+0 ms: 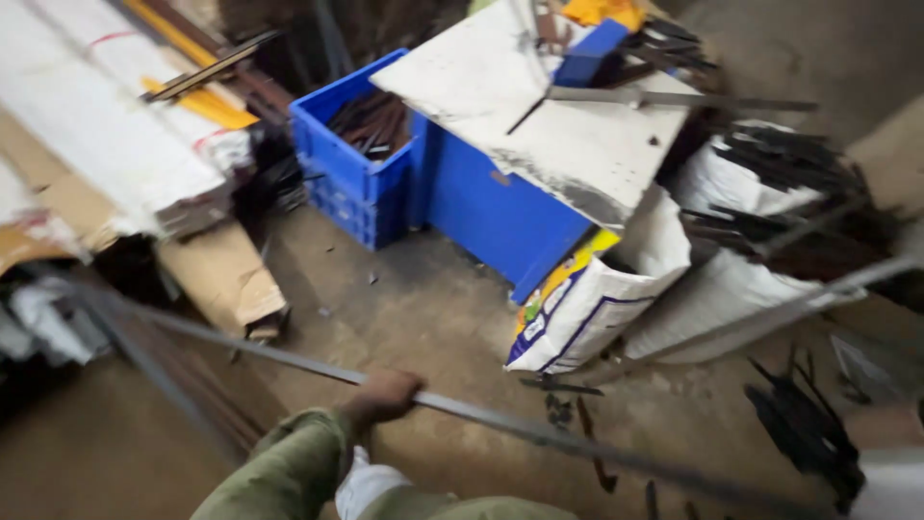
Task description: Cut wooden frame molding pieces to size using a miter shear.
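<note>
While the olive-sleeved left hand [383, 393] wraps its fingers closed around a long flat grey metal strip [500, 420], the bar runs out from that grip both ways, across the dusty concrete floor [423, 308]. Beyond the fist stand a blue plastic crate [358, 173] of dark rods and a white woven sack [577, 299]. The right hand is out of sight.

Dim indoor light, brightest on the upper middle, dark shadowed corners, heavy motion blur throughout
</note>
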